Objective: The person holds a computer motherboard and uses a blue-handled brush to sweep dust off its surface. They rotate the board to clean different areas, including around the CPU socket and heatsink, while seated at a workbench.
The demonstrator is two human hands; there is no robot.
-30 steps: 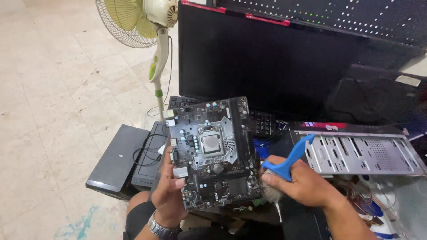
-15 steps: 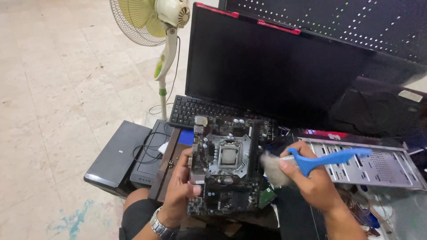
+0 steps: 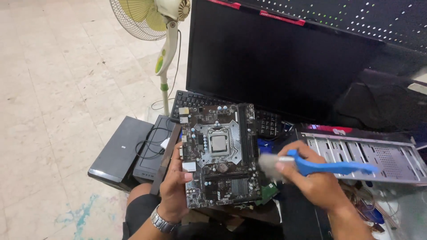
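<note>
- Fingers of the left hand are clamped on the lower left edge of a dark motherboard, thumb lying across its face and the other fingers hidden beneath.
- Fingers of the right hand are wrapped tight around the blue handle of a brush; the handle points right, and the blurred grey bristles sit at the board's right edge, about halfway down.
- Held over the person's lap, the motherboard stands long side up and tilts toward the camera, with its square silver processor socket near the middle.
- Its top edge overlaps the black keyboard, which lies in front of a large dark monitor; little room is left above the board.
- On the right, a grey perforated metal case panel lies just beyond the brush hand, and the handle tip reaches over it.
- On the left, two flat black devices with a coiled cable sit just beside the board's left edge, below them a strip of pale tiled floor that stays open far out to the left.
- A standing fan rises behind the keyboard, well apart from both hands.
- A metal wristwatch is on the left wrist.
</note>
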